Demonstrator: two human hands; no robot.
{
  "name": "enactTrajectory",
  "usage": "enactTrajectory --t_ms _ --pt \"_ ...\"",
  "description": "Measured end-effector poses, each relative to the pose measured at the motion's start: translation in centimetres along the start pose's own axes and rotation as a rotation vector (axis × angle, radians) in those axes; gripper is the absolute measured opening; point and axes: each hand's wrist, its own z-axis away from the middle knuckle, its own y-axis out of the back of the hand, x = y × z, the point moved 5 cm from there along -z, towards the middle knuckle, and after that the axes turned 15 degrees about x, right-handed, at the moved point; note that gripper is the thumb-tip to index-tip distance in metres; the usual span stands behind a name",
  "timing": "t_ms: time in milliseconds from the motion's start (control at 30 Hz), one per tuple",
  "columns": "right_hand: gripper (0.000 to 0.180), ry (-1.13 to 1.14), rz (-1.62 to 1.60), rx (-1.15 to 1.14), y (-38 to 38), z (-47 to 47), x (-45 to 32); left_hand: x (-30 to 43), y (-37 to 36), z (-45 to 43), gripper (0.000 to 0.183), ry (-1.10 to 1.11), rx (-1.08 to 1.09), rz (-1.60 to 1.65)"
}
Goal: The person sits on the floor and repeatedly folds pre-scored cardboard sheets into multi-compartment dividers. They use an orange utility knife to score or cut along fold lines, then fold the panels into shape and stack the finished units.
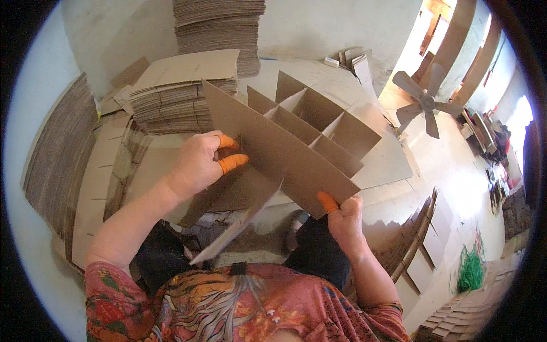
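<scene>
A cardboard partition grid [277,132] of interlocking strips is held up tilted before me. My right hand [344,216], with an orange finger cover, grips the lower right corner of its long near strip. My left hand [205,156] is at the grid's left side, its thumb and a finger in orange covers, pinched near crossing strips; part of the fingertips is hidden behind cardboard. One loose-looking cardboard strip [239,226] slants down below the grid towards my lap; whether it is slotted in cannot be told.
Slotted cardboard sheets [183,102] are stacked behind my left hand, with a taller stack [218,34] by the wall and more sheets [64,166] at the far left. Cardboard pieces [419,243] lie at the right, near green twine [470,269]. A fan [427,102] stands farther off.
</scene>
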Motion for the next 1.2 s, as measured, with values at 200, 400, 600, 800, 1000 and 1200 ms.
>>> enactTrajectory --t_ms 200,400,600,800,1000,1200 --pt "0.014 -0.074 0.005 -0.014 0.2 2.1 0.0 3.2 -3.6 3.4 0.027 -0.214 -0.269 -0.091" --pt "0.014 -0.038 -0.043 -0.024 -0.4 2.9 0.6 2.8 -4.3 3.6 0.023 -0.172 -0.280 -0.118" --pt "0.017 -0.111 0.134 0.013 -0.8 3.8 7.1 1.2 -1.9 0.7 0.030 -0.118 -0.004 0.143" --pt "0.016 -0.123 0.181 0.047 0.4 0.3 8.3 -7.8 2.4 -7.6 0.041 -0.251 0.429 -0.406" --pt "0.018 -0.163 0.122 0.095 -1.2 -0.6 10.4 -13.1 -0.1 -14.3 0.045 -0.171 0.371 -0.704" --pt "0.029 -0.112 0.211 0.154 -0.2 -1.3 9.1 -14.2 1.6 -16.6 0.023 -0.003 0.281 -0.344"
